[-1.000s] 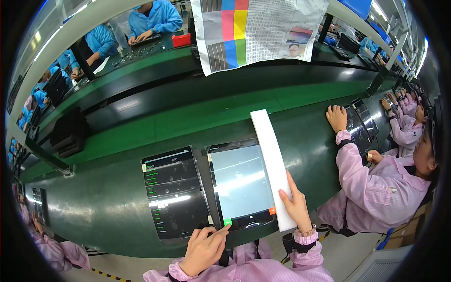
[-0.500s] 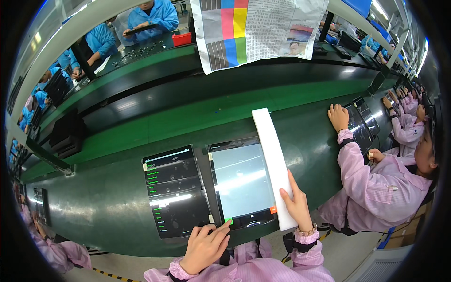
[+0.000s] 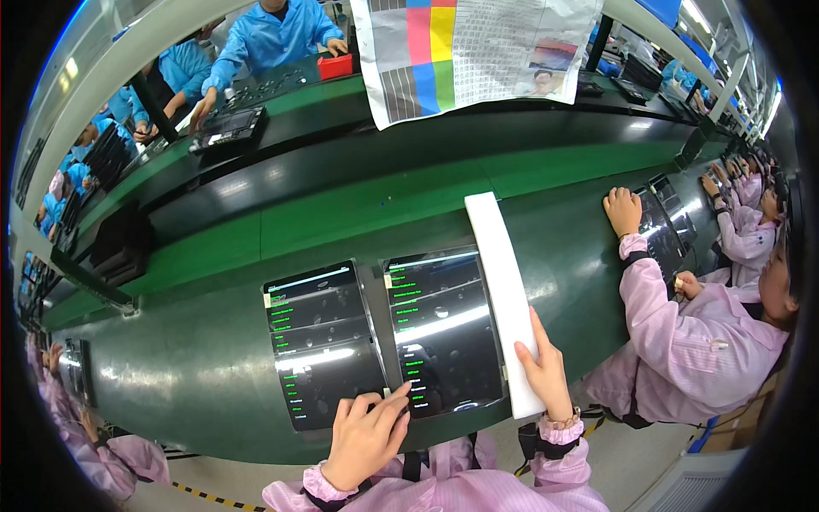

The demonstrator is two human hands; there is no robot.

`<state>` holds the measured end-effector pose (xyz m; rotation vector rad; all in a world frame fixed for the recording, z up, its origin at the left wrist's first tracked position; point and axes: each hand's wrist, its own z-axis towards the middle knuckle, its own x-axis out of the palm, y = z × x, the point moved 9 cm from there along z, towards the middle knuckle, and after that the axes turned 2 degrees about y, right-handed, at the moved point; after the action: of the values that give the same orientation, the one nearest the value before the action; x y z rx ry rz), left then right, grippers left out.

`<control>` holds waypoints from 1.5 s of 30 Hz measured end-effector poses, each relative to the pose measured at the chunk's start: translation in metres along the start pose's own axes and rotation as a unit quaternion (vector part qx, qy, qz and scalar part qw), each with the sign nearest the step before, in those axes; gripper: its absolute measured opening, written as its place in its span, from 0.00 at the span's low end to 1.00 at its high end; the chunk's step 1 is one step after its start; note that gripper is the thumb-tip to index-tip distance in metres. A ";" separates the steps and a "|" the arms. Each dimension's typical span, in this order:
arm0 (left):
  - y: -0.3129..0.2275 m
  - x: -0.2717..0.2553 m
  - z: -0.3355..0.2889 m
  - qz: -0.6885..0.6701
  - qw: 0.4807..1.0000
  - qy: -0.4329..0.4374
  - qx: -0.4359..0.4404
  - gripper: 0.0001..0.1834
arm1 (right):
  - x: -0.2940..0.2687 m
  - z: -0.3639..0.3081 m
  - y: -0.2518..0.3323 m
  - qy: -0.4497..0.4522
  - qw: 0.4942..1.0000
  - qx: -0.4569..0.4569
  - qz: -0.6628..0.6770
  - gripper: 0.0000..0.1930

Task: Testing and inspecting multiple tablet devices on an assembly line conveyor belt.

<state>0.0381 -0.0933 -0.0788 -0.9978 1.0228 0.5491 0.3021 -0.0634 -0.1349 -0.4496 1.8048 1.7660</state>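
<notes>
Two tablets lie side by side on the green bench, a left tablet (image 3: 322, 346) and a right tablet (image 3: 445, 333). Both screens are dark with lists of small, mostly green text lines. My left hand (image 3: 367, 435) is at the near edges of the tablets, index finger stretched toward the lower left of the right tablet's screen, the other fingers bent and holding nothing. A long white foam-like bar (image 3: 505, 299) lies along the right tablet's right side. My right hand (image 3: 548, 371) rests against the bar's near right edge, thumb and fingers stretched out.
A printed sheet with colour blocks (image 3: 469, 60) hangs at the far side. To the right, a person in a pink sleeve (image 3: 661, 316) works at dark devices (image 3: 657, 226). Across the bench are people in blue and a red box (image 3: 334, 66). Dark stacked trays (image 3: 119, 243) stand at left.
The right tablet's screen has switched from a light blank page with green and orange corner patches to a dark list. Across the bench, a dark device has appeared beside a person in blue.
</notes>
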 end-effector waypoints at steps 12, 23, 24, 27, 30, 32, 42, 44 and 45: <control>0.015 0.002 0.018 0.017 0.999 0.008 -0.030 0.17 | 0.001 0.001 0.002 -0.009 1.000 -0.015 0.024 0.30; 0.010 0.006 0.020 0.017 1.000 0.004 -0.007 0.16 | -0.001 0.002 0.001 -0.014 1.000 -0.010 0.022 0.30; 0.015 0.010 0.020 0.026 0.999 0.024 -0.033 0.16 | -0.001 0.002 -0.001 -0.012 1.000 0.006 0.022 0.30; 0.015 0.011 0.020 0.025 0.999 0.026 -0.033 0.15 | 0.001 0.001 -0.002 -0.007 0.999 0.019 0.030 0.30; 0.015 0.012 0.018 0.023 0.999 0.031 -0.034 0.15 | 0.000 0.001 -0.001 -0.011 1.000 0.011 0.027 0.30; 0.011 0.009 0.017 0.016 1.000 0.012 -0.009 0.15 | 0.001 0.002 -0.003 -0.011 0.999 0.016 0.031 0.30; 0.014 0.010 0.016 0.028 0.999 0.027 -0.025 0.13 | 0.001 0.000 -0.003 -0.043 0.998 0.019 0.036 0.30; 0.009 0.004 0.014 0.022 1.000 0.000 0.006 0.13 | 0.000 0.001 0.002 -0.039 0.999 -0.002 0.032 0.30; 0.014 0.008 0.014 0.022 0.999 0.024 -0.025 0.12 | 0.001 0.002 -0.001 -0.030 0.999 0.018 0.032 0.30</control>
<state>0.0366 -0.0749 -0.0900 -1.0381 1.0801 0.5917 0.3025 -0.0617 -0.1365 -0.3237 1.8252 1.7678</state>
